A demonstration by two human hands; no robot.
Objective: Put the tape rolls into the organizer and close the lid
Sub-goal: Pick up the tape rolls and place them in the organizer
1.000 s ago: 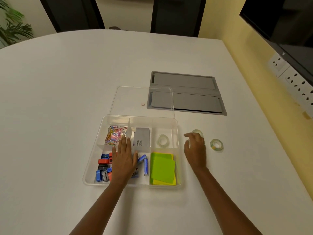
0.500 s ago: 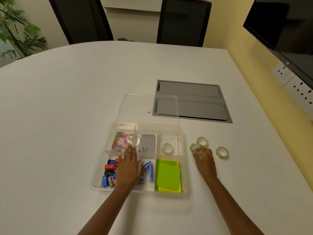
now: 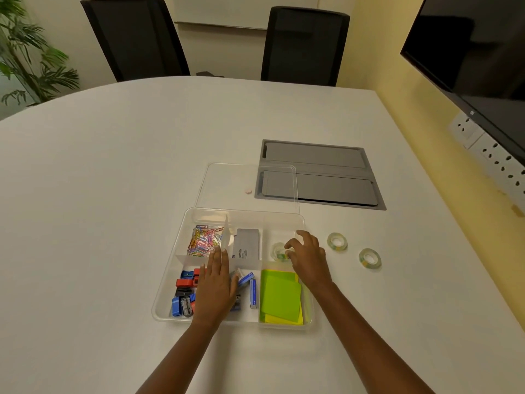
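Note:
The clear organizer (image 3: 167,282) lies open on the white table, and its lid (image 3: 227,183) rests flat just behind it. My right hand (image 3: 311,261) reaches over the back right compartment and pinches a clear tape roll (image 3: 279,253) in its fingertips. The roll sits low in that compartment. Whether another roll lies under it I cannot tell. Two more tape rolls (image 3: 337,242) (image 3: 369,258) lie on the table to the right of the organizer. My left hand (image 3: 216,285) rests flat on the organizer's middle, fingers together, holding nothing.
Other compartments hold coloured paper clips (image 3: 203,240), a grey box (image 3: 247,247), sharpeners (image 3: 184,294) and green sticky notes (image 3: 279,298). A grey floor-box panel (image 3: 318,173) is set in the table behind. Two black chairs stand at the far edge, and wall sockets (image 3: 488,149) are on the right.
My right hand picked a tape roll off the table and carried it left into the back right compartment. Two rolls are left on the table. My left hand stayed put.

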